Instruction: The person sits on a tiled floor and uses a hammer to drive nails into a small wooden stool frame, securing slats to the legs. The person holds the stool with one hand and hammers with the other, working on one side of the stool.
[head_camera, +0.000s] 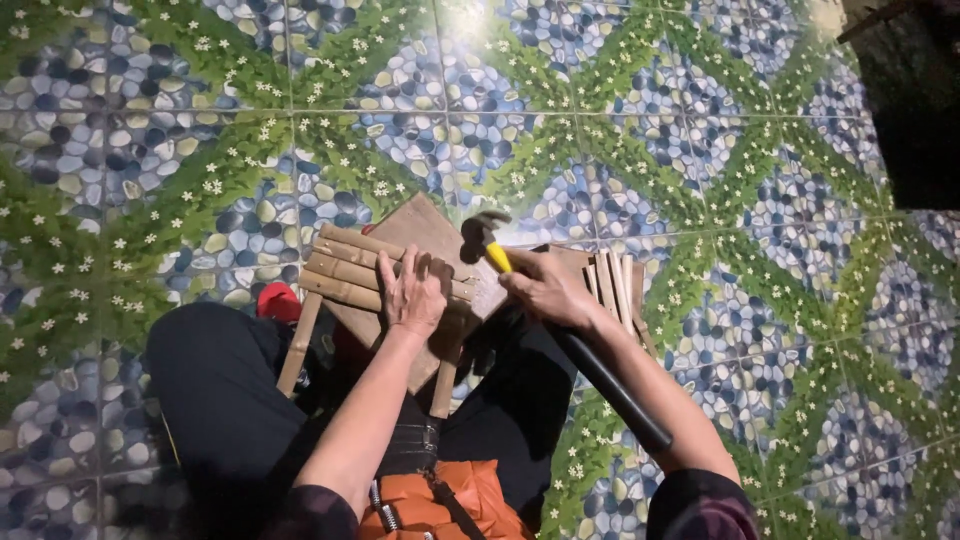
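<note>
My left hand (413, 290) lies flat on several bamboo slats (345, 270) that rest across a square wooden board (432, 228) on my lap. My right hand (547, 287) grips a claw hammer (484, 238) high on its yellow neck, close to the dark steel head. The hammer head hovers just above the board, to the right of my left fingers. The hammer's long black handle (612, 385) runs down along my right forearm.
A bundle of loose bamboo strips (613, 282) lies on the floor by my right hand. The floor (640, 120) is tiled with a blue pebble and green leaf pattern. A red object (279, 301) peeks out by my left knee. A dark piece of furniture (912, 100) stands at the upper right.
</note>
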